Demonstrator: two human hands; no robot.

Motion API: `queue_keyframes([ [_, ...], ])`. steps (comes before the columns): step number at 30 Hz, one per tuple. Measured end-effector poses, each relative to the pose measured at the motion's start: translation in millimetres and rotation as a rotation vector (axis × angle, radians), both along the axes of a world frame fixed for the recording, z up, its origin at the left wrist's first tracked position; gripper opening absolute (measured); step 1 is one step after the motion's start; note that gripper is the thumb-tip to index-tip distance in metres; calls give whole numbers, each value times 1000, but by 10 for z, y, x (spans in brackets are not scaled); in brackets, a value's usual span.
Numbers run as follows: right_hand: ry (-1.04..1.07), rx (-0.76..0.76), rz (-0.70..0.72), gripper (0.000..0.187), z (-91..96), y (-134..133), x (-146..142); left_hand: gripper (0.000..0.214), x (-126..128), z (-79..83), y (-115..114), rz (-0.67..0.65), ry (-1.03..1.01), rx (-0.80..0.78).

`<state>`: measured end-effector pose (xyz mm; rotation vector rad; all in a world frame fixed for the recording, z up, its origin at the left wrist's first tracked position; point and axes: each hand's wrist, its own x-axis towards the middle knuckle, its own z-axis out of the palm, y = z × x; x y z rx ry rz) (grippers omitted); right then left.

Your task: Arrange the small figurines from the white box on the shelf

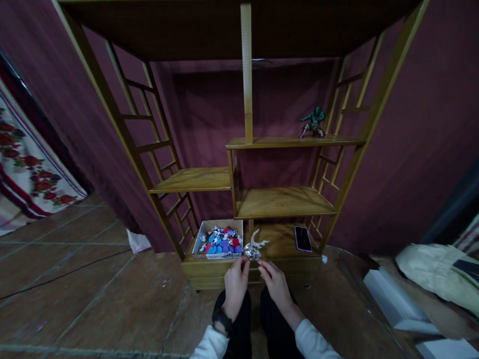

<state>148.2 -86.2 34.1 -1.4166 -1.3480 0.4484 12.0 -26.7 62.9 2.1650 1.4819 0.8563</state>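
Between my hands, at the front edge of the lowest shelf, is a crinkled, shiny clear plastic wrapper (252,253). A pale, branching piece (258,241) sticks up out of it; its kind cannot be made out. My left hand (236,279), with a dark watch on the wrist, pinches the wrapper's near left side. On the near right side, my right hand (276,281) has thumb and fingers closed at the wrapper's edge. Just left of the wrapper stands an open white box (198,243) full of small colourful figures with blue, purple and red round bases.
A phone (303,239) lies on the lowest shelf to the right. One green-clad figurine (314,122) crouches on the upper right shelf (269,143). Wooden uprights (247,75) frame the unit. White boxes (398,301) and a pale bag (436,271) lie on the floor at right.
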Motion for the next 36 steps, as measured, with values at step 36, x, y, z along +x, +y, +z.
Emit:
queue_keyframes([
  [36,-263,380,-88,25,2154,-203,452,20,404,1950,-97,-114,-252,353],
])
